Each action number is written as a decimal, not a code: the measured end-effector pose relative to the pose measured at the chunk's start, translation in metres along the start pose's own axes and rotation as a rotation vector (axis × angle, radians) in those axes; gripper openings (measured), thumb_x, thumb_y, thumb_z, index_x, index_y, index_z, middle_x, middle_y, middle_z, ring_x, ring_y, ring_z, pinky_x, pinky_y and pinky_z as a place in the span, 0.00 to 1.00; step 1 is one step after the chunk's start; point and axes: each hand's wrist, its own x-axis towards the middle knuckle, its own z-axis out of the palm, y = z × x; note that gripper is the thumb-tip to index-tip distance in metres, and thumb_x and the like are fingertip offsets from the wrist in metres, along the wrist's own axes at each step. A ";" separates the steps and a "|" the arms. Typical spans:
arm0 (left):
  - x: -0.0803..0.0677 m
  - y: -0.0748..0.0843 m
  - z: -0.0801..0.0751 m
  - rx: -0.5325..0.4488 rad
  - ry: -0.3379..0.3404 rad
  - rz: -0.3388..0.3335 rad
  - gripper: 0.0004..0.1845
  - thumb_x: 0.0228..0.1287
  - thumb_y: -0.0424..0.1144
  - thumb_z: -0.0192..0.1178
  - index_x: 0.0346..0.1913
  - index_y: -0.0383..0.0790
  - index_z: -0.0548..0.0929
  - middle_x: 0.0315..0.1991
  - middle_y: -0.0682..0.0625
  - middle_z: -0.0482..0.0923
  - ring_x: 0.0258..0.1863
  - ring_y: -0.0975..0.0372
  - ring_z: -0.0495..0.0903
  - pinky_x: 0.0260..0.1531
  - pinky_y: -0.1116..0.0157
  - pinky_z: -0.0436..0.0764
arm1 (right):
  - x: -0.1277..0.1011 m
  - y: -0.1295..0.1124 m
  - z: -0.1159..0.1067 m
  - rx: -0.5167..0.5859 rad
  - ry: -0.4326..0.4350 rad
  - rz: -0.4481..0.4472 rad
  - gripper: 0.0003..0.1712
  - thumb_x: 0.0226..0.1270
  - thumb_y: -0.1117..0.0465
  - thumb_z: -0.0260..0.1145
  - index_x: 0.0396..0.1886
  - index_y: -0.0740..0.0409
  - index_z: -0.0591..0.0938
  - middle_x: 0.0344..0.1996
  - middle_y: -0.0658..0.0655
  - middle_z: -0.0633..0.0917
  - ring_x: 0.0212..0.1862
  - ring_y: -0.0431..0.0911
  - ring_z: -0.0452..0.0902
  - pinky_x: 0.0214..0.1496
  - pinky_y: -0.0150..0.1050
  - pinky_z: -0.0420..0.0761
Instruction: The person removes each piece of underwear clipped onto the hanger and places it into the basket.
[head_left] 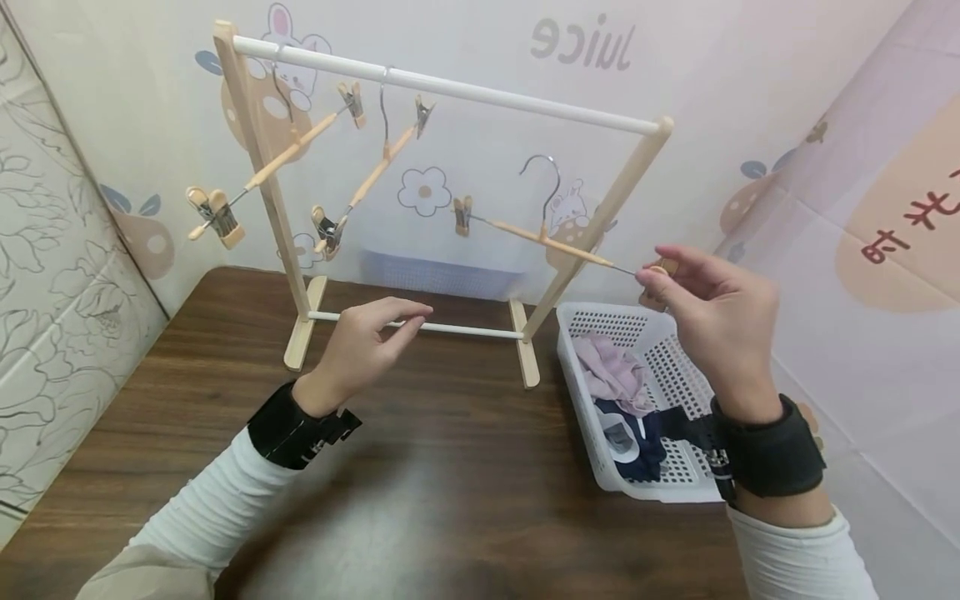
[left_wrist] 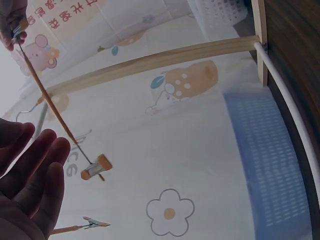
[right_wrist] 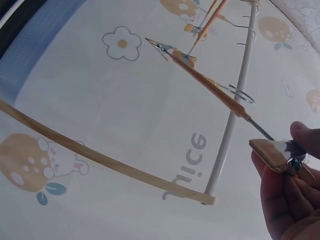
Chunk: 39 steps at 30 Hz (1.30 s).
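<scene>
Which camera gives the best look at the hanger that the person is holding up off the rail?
The head view: the whole hanger shows, hook to both clips, right hand pinching one clip. The right wrist view shows that pinch close up; the left wrist view shows the bar and far clip.

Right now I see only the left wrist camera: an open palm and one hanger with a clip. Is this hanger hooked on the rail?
Observer: No. The hanger is in the air below the white rail; its hook touches nothing.
Operator: What holds it, then?
Observer: The right hand pinches the end clip nearest the person.
Operator: Are there more hangers on the rail?
Observer: Yes, two other hangers are hooked on it, toward the left post.
Operator: Is something on the table beside the rack?
Observer: A white basket with clothes stands to its right.
</scene>
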 end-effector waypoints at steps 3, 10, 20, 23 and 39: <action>-0.003 -0.002 0.002 0.010 -0.032 -0.031 0.07 0.64 0.31 0.63 0.42 0.40 0.88 0.39 0.49 0.88 0.39 0.63 0.84 0.35 0.67 0.78 | 0.006 -0.001 0.000 -0.015 0.061 -0.008 0.16 0.55 0.69 0.74 0.44 0.67 0.86 0.25 0.26 0.83 0.26 0.26 0.82 0.33 0.19 0.79; -0.010 -0.005 0.007 0.019 -0.054 -0.054 0.06 0.64 0.32 0.63 0.41 0.41 0.88 0.38 0.50 0.88 0.38 0.63 0.85 0.34 0.66 0.79 | 0.021 0.006 0.007 0.069 0.212 0.022 0.14 0.55 0.68 0.74 0.43 0.65 0.87 0.26 0.35 0.85 0.27 0.30 0.84 0.33 0.23 0.81; -0.016 -0.010 0.012 0.012 -0.051 -0.056 0.06 0.63 0.30 0.64 0.41 0.40 0.88 0.38 0.49 0.88 0.34 0.62 0.83 0.29 0.71 0.76 | 0.033 0.016 0.013 0.223 0.335 0.078 0.11 0.54 0.68 0.75 0.39 0.63 0.88 0.24 0.46 0.86 0.26 0.36 0.84 0.32 0.25 0.82; -0.016 -0.009 0.012 0.006 -0.049 -0.055 0.07 0.63 0.30 0.64 0.41 0.40 0.88 0.38 0.49 0.88 0.34 0.63 0.83 0.28 0.71 0.75 | 0.036 0.016 0.015 0.270 0.352 0.098 0.10 0.53 0.69 0.75 0.38 0.62 0.88 0.24 0.48 0.87 0.25 0.37 0.84 0.31 0.26 0.82; -0.019 -0.018 0.012 0.002 -0.058 -0.066 0.07 0.63 0.30 0.63 0.42 0.40 0.88 0.39 0.49 0.87 0.38 0.60 0.85 0.32 0.63 0.79 | 0.023 0.026 0.040 0.068 0.327 0.150 0.12 0.56 0.61 0.75 0.38 0.62 0.88 0.22 0.35 0.83 0.25 0.31 0.82 0.31 0.22 0.77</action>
